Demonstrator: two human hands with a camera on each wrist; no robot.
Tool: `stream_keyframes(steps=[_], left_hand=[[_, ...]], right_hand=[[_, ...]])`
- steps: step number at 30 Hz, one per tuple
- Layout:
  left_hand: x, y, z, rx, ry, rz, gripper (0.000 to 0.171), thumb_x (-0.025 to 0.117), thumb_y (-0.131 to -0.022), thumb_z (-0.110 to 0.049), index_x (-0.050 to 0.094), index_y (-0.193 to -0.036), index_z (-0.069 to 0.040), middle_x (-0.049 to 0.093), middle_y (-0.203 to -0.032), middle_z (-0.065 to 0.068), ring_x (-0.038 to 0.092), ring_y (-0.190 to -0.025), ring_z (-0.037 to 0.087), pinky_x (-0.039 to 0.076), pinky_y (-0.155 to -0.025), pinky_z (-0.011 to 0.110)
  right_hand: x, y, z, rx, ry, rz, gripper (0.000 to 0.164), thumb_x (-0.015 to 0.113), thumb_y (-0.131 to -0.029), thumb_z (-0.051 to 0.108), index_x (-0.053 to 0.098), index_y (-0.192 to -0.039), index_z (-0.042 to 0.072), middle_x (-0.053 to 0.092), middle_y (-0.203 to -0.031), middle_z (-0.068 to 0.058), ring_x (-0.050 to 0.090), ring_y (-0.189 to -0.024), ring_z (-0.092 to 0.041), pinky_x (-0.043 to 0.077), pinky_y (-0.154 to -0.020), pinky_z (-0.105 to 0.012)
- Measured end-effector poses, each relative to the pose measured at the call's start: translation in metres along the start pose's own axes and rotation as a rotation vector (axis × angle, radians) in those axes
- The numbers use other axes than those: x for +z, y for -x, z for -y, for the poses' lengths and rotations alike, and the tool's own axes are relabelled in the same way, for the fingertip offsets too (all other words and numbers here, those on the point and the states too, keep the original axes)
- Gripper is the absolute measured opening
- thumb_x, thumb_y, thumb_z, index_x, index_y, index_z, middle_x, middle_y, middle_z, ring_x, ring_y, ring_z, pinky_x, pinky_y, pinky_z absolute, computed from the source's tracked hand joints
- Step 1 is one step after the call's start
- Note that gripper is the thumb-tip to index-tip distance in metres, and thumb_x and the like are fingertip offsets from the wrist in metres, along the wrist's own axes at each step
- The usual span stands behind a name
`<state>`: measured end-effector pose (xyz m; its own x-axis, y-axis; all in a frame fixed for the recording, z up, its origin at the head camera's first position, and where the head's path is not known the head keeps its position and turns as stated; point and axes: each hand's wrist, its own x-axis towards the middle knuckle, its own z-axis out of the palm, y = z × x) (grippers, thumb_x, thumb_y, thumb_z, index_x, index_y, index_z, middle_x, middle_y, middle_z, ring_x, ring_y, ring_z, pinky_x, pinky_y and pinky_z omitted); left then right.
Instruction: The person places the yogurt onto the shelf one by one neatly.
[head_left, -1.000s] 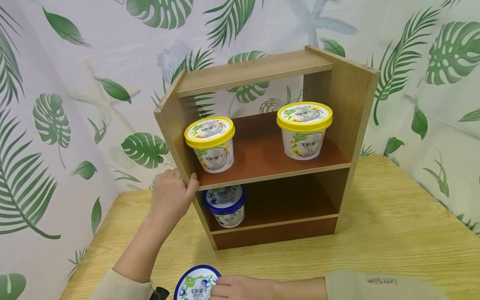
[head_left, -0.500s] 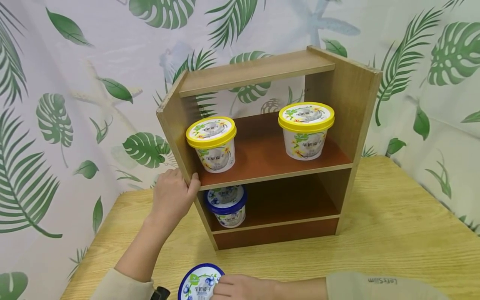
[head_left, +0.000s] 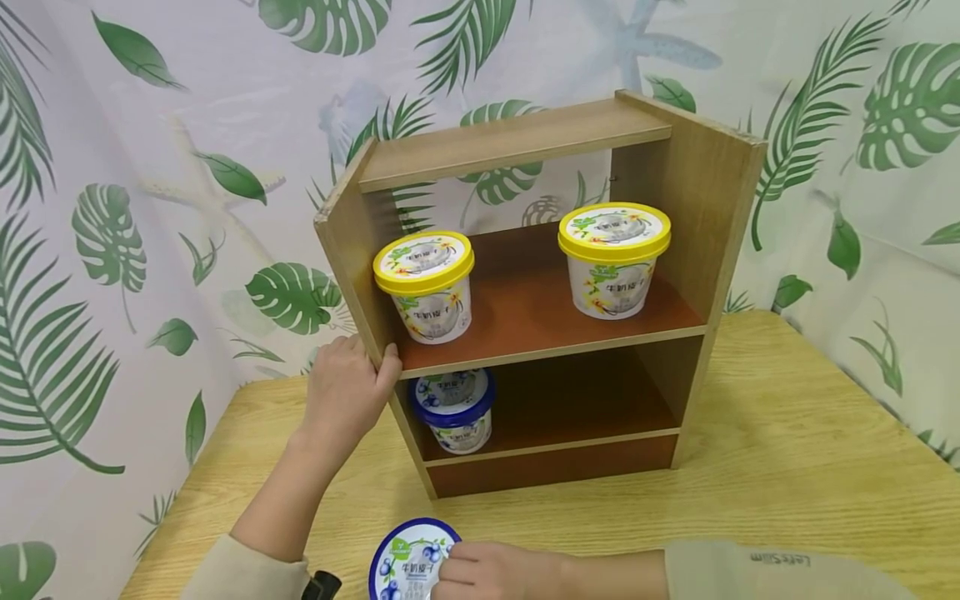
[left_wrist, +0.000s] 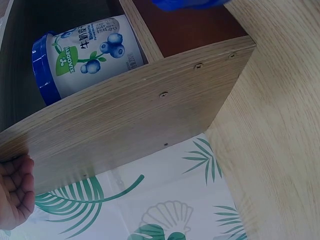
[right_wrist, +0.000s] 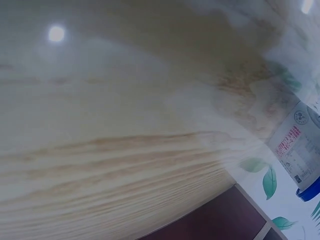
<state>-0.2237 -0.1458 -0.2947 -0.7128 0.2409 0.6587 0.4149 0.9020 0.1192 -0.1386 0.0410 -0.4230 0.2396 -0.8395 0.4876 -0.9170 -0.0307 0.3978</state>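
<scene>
My left hand (head_left: pixel 347 387) grips the left side panel of a small wooden shelf unit (head_left: pixel 517 358), thumb over its front edge. The left wrist view shows its curled fingers (left_wrist: pixel 19 187) against that panel. At the bottom of the head view, my right hand (head_left: pixel 487 571) holds a blue-lidded tub (head_left: pixel 412 558) with blueberries on its label, in front of the shelf. My fingers cover the lid's right side. The right wrist view has a blue-lidded tub (right_wrist: pixel 295 150) tilted at its right edge. A second blue-lidded tub (head_left: pixel 461 435) stands at the left of the lower shelf.
Two yellow-lidded tubs stand on the upper shelf, the left tub (head_left: pixel 435 317) beside the side panel and the right tub (head_left: pixel 611 287) near the opposite panel. Beneath the unit is a wood-grain table (head_left: pixel 810 450). A leaf-patterned backdrop (head_left: pixel 187 125) rises behind.
My right hand and its blue-lidded tub have shifted slightly to the right and toward the shelf. The left hand keeps its grip on the side panel; the shelved tubs stay in place.
</scene>
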Motion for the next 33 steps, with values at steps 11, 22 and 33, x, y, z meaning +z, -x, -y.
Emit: stream_keyframes(steps=[11,22,33], left_hand=[[0.000,-0.001,0.001,0.019,0.000,-0.020,0.030,0.049,-0.088,-0.023,0.062,-0.076,0.001,0.060,-0.061,0.014,0.053,-0.057,0.031,0.040,-0.053,0.040],[-0.001,-0.002,0.000,-0.001,0.009,0.002,0.033,0.048,-0.089,-0.024,0.065,-0.081,0.004,0.063,-0.066,0.015,0.055,-0.060,0.031,0.041,-0.056,0.040],[-0.001,0.000,0.000,-0.005,0.006,0.004,0.032,0.048,-0.089,-0.024,0.064,-0.081,0.003,0.064,-0.067,0.015,0.057,-0.062,0.031,0.043,-0.058,0.040]], right_hand=[[-0.003,0.004,-0.001,0.016,-0.006,-0.018,0.017,0.045,-0.094,0.018,0.062,-0.094,0.019,0.053,-0.085,0.009,0.047,-0.078,-0.003,0.039,-0.078,-0.014],[-0.009,0.011,-0.003,0.006,0.024,-0.010,0.021,0.043,-0.095,0.017,0.063,-0.097,0.015,0.054,-0.086,0.007,0.048,-0.079,-0.006,0.040,-0.076,-0.015],[-0.014,0.022,-0.006,-0.020,0.061,0.003,0.022,0.041,-0.096,0.016,0.063,-0.097,0.014,0.055,-0.089,0.006,0.051,-0.081,-0.007,0.041,-0.077,-0.018]])
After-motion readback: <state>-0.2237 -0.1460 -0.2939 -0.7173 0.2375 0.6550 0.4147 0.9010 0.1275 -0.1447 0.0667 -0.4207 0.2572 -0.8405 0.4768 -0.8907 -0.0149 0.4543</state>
